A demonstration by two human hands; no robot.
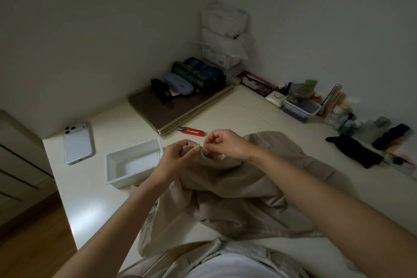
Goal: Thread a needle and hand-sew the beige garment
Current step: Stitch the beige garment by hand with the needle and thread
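On the white desk (248, 108), in the head view, the beige garment (237, 189) lay rumpled, its near end spilling toward the person's lap. The left hand (177, 157) had its grip clamped on a raised fold of the cloth. The right hand (228, 144) pinched that same fold (any needle was too small to make out). A white tray (133, 165) sat just left, with red snips (191, 131) beyond.

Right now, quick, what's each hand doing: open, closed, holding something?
Left hand: closed, gripping a bunched fold of the beige garment.
Right hand: closed, fingertips pinching that same fold; any needle is too small to see.
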